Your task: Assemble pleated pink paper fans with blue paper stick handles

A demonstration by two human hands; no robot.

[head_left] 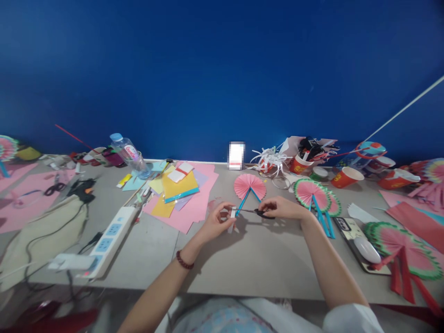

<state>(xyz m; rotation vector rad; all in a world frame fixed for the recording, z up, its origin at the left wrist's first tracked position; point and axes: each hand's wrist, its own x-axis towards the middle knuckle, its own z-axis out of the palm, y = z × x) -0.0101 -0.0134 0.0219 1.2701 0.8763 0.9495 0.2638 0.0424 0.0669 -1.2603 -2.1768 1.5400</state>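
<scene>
A white strip (233, 213) was pinched in the left hand (219, 220), black scissors (261, 213) in the right hand (280, 208) pointed at it, and a pink fan (249, 182) lay beyond, blue handles (244, 200) spread.

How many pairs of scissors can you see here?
2 clearly visible: dark-handled scissors in the person's right hand, and another pair on the pink paper at far left. Dark items crowded in a red cup could include more; I can't tell.
</scene>
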